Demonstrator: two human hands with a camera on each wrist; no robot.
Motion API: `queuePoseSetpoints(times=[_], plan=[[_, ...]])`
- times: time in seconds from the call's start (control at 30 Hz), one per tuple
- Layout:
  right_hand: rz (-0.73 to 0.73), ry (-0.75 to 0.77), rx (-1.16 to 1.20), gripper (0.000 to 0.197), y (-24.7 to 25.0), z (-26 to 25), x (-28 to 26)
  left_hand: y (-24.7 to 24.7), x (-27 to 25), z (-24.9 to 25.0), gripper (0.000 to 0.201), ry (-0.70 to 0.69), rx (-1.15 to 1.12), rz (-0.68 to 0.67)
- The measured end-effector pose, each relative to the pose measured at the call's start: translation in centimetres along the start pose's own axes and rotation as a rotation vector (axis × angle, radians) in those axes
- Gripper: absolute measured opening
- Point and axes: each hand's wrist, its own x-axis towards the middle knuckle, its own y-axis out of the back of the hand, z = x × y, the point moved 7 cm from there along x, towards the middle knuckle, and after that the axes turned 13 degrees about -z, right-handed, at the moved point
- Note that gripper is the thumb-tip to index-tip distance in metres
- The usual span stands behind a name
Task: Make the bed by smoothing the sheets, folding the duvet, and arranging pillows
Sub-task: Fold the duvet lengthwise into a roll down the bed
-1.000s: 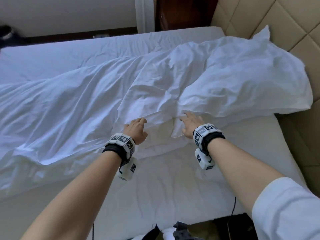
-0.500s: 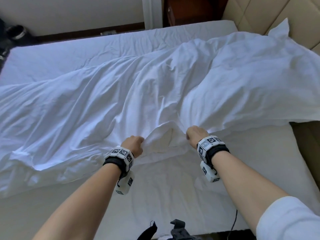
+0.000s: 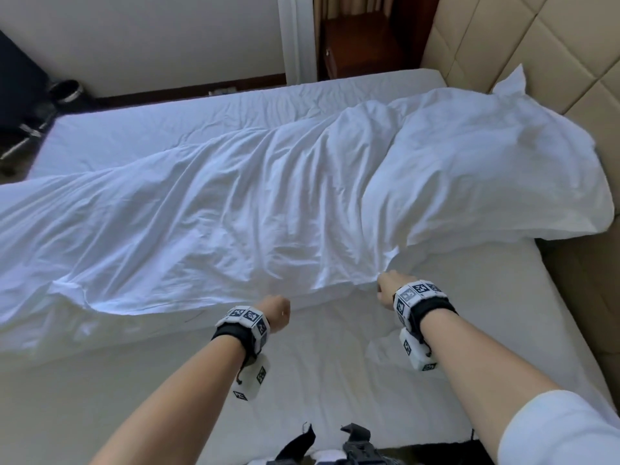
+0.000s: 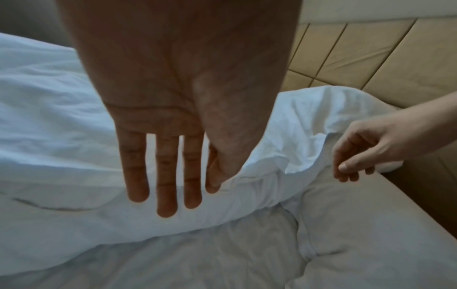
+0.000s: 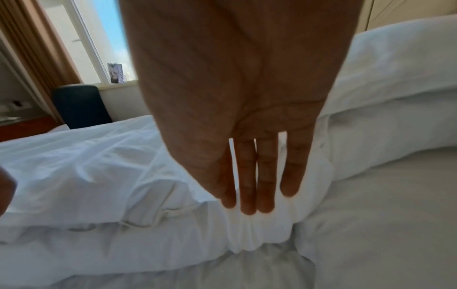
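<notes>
The duvet is a rumpled white ridge running down the middle of the bed, crinkly cotton, pillow at the padded headboard end. The left hand and right hand both sit by its near edge. The wrist views show straight fingers gripping nothing, right fingertips over bunched cloth.

Bedroom: bed, padded headboard
</notes>
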Motion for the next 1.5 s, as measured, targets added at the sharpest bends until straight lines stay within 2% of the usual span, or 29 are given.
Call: queuePoseSetpoints(times=[0.13,0.4,0.53,0.77,0.93,1.17,1.37,1.5], plan=[[0.069,0.090,0.014,0.026,1.4,-2.4,-1.4,1.3,-3.3,-1.1,0.025,0.019,-0.060,0.102],[0.044,0.261,-0.036,0.019,1.2,-10.6,-3.1,0.9,-12.5,-7.6,0.024,0.079,-0.184,0.280],[0.063,0.361,-0.137,0.020,1.0,-18.0,-4.8,-1.6,-18.2,-13.4,0.024,0.165,-0.274,0.345],[0.131,0.545,-0.318,0.021,0.4,-34.5,-10.7,-6.9,-28.3,-23.8,0.024,0.309,-0.396,0.505],[0.166,0.629,-0.426,0.020,-3.0,-45.3,-14.6,-11.9,-34.1,-31.7,0.022,0.402,-0.484,0.569],[0.217,0.607,-0.439,0.025,-7.9,-54.0,-17.2,-16.5,-37.9,-39.7,0.020,0.421,-0.486,0.573],[0.216,0.553,-0.409,0.030,-10.8,-56.9,-17.2,-16.9,-37.6,-44.0,0.017,0.405,-0.434,0.604],[0.161,0.493,-0.395,0.028,-11.4,-57.6,-15.9,-16.3,-36.0,-46.2,0.019,0.382,-0.378,0.621]])
